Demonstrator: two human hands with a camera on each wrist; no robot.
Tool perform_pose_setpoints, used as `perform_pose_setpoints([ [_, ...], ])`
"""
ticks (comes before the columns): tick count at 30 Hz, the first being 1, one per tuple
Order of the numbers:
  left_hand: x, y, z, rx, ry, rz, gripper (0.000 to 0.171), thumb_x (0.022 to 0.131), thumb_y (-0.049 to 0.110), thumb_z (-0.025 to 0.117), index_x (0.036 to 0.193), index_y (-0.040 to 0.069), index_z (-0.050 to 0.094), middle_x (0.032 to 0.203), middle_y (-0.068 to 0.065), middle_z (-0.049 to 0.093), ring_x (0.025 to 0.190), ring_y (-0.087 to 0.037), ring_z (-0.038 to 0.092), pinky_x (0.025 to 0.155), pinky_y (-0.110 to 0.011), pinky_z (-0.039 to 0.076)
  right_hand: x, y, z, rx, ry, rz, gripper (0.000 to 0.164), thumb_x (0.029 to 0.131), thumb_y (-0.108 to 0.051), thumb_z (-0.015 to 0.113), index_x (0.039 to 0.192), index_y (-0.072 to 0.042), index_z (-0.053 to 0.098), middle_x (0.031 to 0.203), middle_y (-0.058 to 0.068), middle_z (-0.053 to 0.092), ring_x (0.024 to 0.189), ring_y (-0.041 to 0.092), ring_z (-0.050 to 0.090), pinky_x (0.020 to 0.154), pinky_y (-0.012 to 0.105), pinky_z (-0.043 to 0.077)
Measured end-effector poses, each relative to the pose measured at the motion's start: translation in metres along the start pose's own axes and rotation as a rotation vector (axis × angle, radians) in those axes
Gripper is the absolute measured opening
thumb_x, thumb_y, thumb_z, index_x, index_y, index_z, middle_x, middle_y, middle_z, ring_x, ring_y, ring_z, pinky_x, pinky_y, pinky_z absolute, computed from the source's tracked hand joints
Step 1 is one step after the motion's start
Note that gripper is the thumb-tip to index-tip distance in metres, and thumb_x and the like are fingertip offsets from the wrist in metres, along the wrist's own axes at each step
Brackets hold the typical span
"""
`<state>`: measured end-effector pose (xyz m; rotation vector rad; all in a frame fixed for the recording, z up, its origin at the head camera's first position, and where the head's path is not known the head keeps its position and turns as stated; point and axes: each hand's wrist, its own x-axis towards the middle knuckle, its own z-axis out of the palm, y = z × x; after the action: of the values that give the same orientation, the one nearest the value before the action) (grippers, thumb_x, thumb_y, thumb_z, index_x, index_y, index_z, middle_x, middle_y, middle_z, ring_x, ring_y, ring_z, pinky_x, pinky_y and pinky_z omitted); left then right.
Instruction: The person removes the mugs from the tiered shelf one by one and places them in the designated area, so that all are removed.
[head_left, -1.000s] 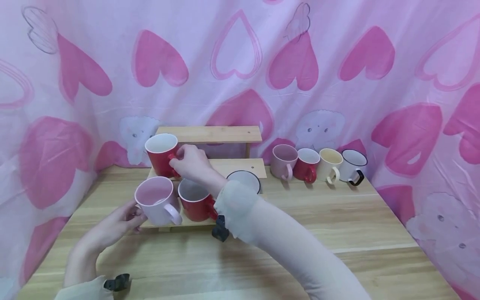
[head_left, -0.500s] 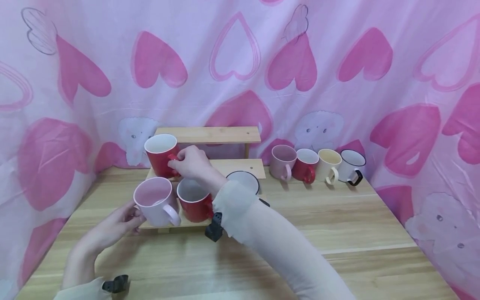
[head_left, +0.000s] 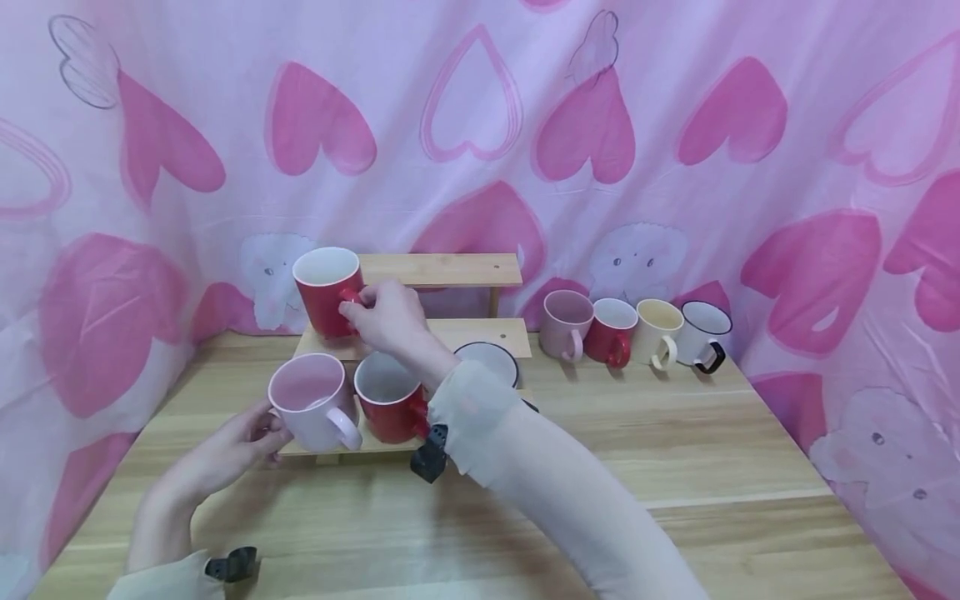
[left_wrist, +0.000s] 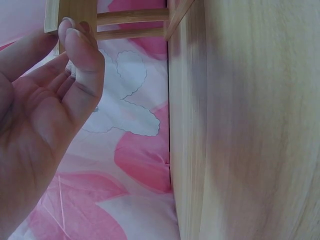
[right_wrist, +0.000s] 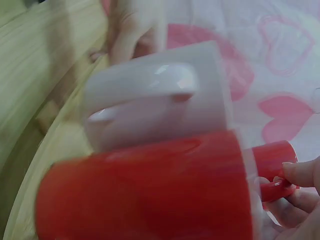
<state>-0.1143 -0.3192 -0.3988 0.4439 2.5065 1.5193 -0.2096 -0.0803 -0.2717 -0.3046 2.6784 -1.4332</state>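
My right hand [head_left: 392, 317] pinches the handle of a red mug [head_left: 326, 292] with a white inside. That mug is upright over the left end of the rack's middle step. My left hand [head_left: 228, 450] grips the left end of the wooden rack [left_wrist: 77, 15] at its lowest step, right beside a light pink mug [head_left: 311, 400]. On that step, a second red mug [head_left: 386, 400] stands just right of the pink one. Farther right, a white mug with a dark rim [head_left: 487, 360] is partly covered by my right sleeve. The right wrist view shows the held red mug [right_wrist: 272, 159] behind the nearer ones.
To the right of the rack, a row on the table [head_left: 675, 467] holds a dusky pink mug [head_left: 566, 325], a red mug [head_left: 611, 331], a cream mug [head_left: 657, 333] and a white mug with a black handle [head_left: 702, 333]. A heart-patterned curtain [head_left: 480, 108] hangs behind.
My right hand has lifted the red mug a little, up and slightly to the right over the middle step. The left hand keeps its place at the rack's end.
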Motion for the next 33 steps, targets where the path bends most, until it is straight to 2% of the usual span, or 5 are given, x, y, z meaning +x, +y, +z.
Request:
perform_pose_setpoints([
  [10,-0.001,-0.002,0.003,-0.014,-0.004,-0.015,0.032,0.101,0.011,0.054,0.129,0.001,0.043,0.103,-0.021,0.055,0.082,-0.028,0.059,0.069,-0.035,0.055,-0.024,-0.006,-0.050,0.218,-0.037,-0.158,0.012,0.093,-0.021,0.070,0.092,-0.010,0.074,0.080,0.008,0.071,0.071,0.020,0.067,0.063,0.027,0.057],
  [18,-0.002,-0.001,0.001,0.006,0.000,0.012,0.031,0.101,0.009,0.052,0.129,-0.001,0.043,0.100,-0.020,0.054,0.079,-0.027,0.058,0.067,-0.032,0.054,-0.058,0.011,-0.100,0.286,0.019,-0.290,0.012,0.093,-0.015,0.068,0.095,-0.005,0.073,0.080,0.011,0.067,0.074,0.021,0.064,0.068,0.035,0.057],
  [22,0.000,-0.002,0.001,0.012,-0.002,0.002,0.031,0.102,0.009,0.052,0.130,-0.001,0.043,0.103,-0.018,0.056,0.082,-0.025,0.059,0.069,-0.033,0.055,-0.079,0.027,-0.126,0.268,0.075,-0.264,0.012,0.092,-0.017,0.070,0.096,-0.007,0.074,0.082,0.009,0.069,0.077,0.024,0.067,0.070,0.035,0.058],
  [26,0.000,-0.001,0.001,0.015,0.004,0.001,0.032,0.102,0.009,0.052,0.130,-0.002,0.043,0.105,-0.016,0.057,0.085,-0.022,0.059,0.069,-0.035,0.056,-0.098,0.042,-0.147,0.236,0.142,-0.188,0.018,0.091,-0.024,0.072,0.103,-0.010,0.074,0.088,0.005,0.072,0.078,0.023,0.069,0.074,0.033,0.058],
  [33,-0.001,0.001,0.002,0.023,0.005,0.005,0.026,0.102,0.010,0.052,0.124,-0.003,0.046,0.103,-0.017,0.057,0.083,-0.023,0.059,0.068,-0.034,0.055,-0.123,0.069,-0.168,0.174,0.294,-0.094,0.030,0.090,-0.032,0.073,0.111,-0.011,0.073,0.096,0.004,0.071,0.087,0.020,0.067,0.074,0.029,0.056],
])
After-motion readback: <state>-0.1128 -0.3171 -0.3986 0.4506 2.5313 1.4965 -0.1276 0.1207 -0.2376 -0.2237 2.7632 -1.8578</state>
